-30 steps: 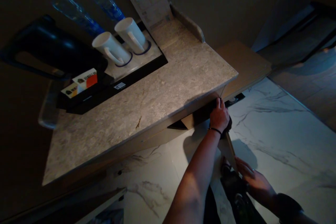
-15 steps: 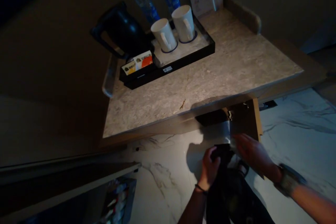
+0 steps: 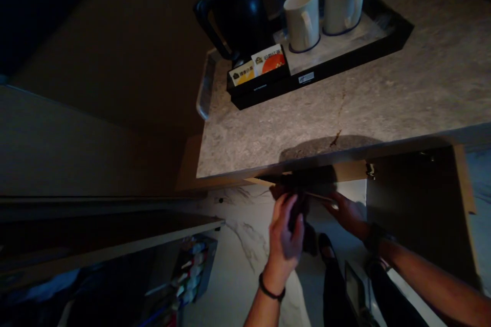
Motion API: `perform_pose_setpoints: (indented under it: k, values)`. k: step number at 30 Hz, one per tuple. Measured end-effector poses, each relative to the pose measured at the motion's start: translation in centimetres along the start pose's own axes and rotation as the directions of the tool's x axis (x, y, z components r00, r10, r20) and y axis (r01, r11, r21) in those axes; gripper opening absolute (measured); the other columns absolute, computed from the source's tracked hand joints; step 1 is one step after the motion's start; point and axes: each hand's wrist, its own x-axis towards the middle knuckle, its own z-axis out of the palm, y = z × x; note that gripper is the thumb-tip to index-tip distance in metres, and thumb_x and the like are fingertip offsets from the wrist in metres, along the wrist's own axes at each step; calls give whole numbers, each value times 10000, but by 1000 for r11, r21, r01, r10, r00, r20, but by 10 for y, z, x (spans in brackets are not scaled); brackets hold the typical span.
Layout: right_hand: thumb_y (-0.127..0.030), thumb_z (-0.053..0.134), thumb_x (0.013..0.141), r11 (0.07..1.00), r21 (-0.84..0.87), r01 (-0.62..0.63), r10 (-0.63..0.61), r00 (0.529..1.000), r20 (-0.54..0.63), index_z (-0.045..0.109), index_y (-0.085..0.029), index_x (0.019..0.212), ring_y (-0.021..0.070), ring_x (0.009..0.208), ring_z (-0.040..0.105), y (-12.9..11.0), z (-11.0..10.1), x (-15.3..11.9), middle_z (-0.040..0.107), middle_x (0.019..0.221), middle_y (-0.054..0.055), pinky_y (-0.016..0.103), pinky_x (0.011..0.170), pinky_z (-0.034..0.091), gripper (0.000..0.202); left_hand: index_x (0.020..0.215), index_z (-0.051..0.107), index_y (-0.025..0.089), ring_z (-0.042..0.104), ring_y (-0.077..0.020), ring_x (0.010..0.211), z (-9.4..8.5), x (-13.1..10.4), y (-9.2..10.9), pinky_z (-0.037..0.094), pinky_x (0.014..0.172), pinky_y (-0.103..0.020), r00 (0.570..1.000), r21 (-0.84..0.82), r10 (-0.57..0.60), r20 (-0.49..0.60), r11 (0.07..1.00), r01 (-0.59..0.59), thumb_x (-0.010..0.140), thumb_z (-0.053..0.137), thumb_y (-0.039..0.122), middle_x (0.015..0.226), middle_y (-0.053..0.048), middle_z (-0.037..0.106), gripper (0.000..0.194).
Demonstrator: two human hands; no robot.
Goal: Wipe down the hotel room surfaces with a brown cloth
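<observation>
Below the counter's front edge, my left hand (image 3: 284, 235) is wrapped round a dark, crumpled cloth-like item (image 3: 299, 214). To its right, my right hand (image 3: 347, 213) has its fingers closed on a thin, pale-edged object (image 3: 321, 197) that reaches toward the dark item; shadow hides what it is. Both hands are at the opening of the cabinet, whose door (image 3: 418, 204) stands open on the right.
On the stone-patterned counter (image 3: 261, 138) stand a black kettle (image 3: 240, 15), two white mugs (image 3: 303, 20) and a black tray (image 3: 356, 53) with tea packets (image 3: 268, 61). A shelf (image 3: 153, 242) juts out at lower left. My legs show below.
The view has moved closer and turned, so the counter sits higher and further right. My hands are now nearer the cabinet opening, and its door appears wider open.
</observation>
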Motion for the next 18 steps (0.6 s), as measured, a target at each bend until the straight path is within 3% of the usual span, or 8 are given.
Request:
perform_pose_setpoints:
  k: [2, 4, 7, 11, 13, 16, 18]
  values:
    - [-327, 452, 888, 999, -38, -27, 28, 999, 21, 599, -161, 976, 260, 732, 660, -3, 10, -27, 676, 889, 108, 331, 604, 498, 239, 1364, 450, 205, 530, -219, 1202, 20, 10, -7, 484, 989, -345, 965, 220, 156, 209, 954, -202, 879, 437, 148, 1396, -104, 483, 489]
    - [-342, 416, 901, 996, -70, -53, 55, 998, 24, 589, -149, 1009, 280, 699, 660, -6, 19, -43, 679, 852, 123, 347, 576, 486, 281, 1394, 414, 197, 590, -228, 1095, 32, 16, -29, 542, 881, -347, 909, 413, 134, 396, 858, -307, 853, 413, 78, 1406, -116, 477, 555]
    - [-375, 415, 916, 995, -96, -13, 18, 998, 54, 583, -165, 986, 273, 758, 664, -8, 26, -53, 683, 880, 120, 340, 618, 486, 278, 1430, 358, 188, 593, -242, 1060, 23, 20, -72, 540, 872, -368, 894, 579, 45, 445, 747, -326, 810, 419, 20, 1436, -122, 444, 645]
    - [-364, 383, 948, 990, -142, -17, 32, 994, 108, 560, -190, 975, 236, 716, 656, -12, 28, -61, 676, 879, 86, 307, 579, 461, 250, 1453, 315, 212, 540, -254, 1145, -8, 17, -105, 502, 953, -377, 872, 513, 123, 474, 767, -386, 804, 484, 72, 1476, -82, 397, 686]
    - [-332, 379, 951, 993, -121, 4, 13, 990, 138, 547, -202, 972, 222, 729, 655, -14, 28, -63, 668, 884, 64, 294, 587, 458, 213, 1442, 342, 216, 518, -233, 1193, -24, 13, -114, 491, 981, -357, 914, 492, 95, 394, 818, -297, 804, 442, 43, 1465, -79, 409, 668]
    - [-308, 391, 947, 993, -111, 33, -17, 990, 141, 531, -202, 962, 218, 767, 654, -17, 30, -65, 657, 913, 58, 290, 621, 462, 176, 1395, 418, 194, 489, -206, 1248, -54, 18, -132, 441, 1052, -361, 991, 458, -36, 128, 889, -26, 804, 375, 11, 1415, -98, 460, 621]
    - [-298, 396, 945, 991, -135, 22, 0, 987, 159, 524, -195, 961, 216, 739, 651, -19, 31, -66, 652, 918, 64, 289, 608, 458, 165, 1353, 465, 174, 490, -200, 1250, -73, 35, -146, 396, 1093, -374, 989, 396, -138, -49, 907, 146, 825, 375, 39, 1361, -106, 507, 553]
